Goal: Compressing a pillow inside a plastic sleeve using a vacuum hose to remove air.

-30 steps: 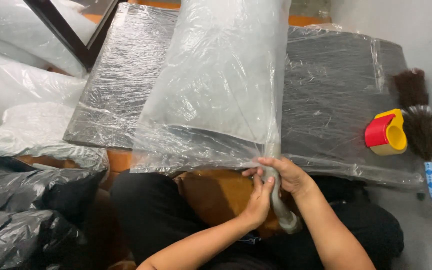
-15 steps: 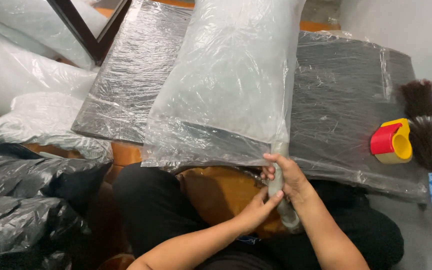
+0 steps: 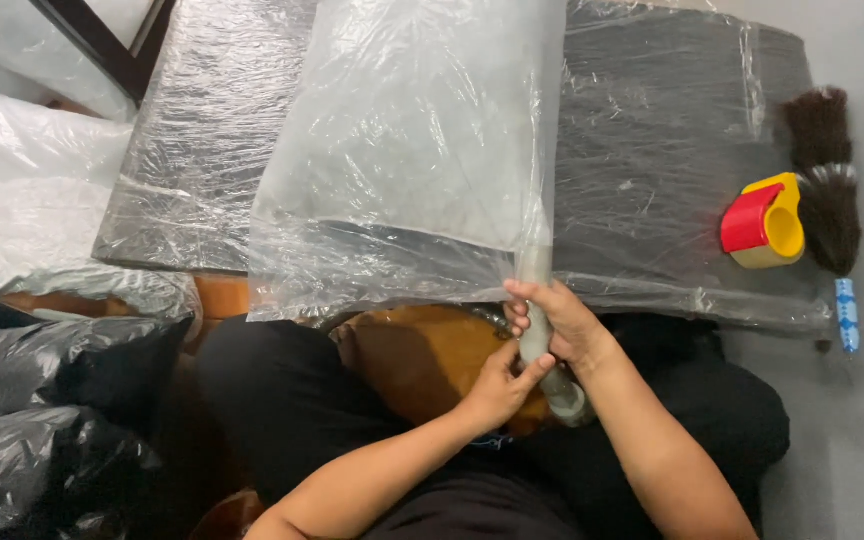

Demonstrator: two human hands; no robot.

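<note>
Right hand [image 3: 560,322]: we clench the clear cling-film roll [image 3: 537,300], at the near edge of the dark wrapped panel [image 3: 652,140].
Left hand [image 3: 500,382]: we grip the roll's lower end.

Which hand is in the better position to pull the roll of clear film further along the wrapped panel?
Probably the right hand: it is wrapped around the roll near the film edge. The left hand only touches the roll's lower part.

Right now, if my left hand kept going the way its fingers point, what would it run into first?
The left hand points up and right and already touches the roll of clear wrap; just past it sits the right hand.
</note>
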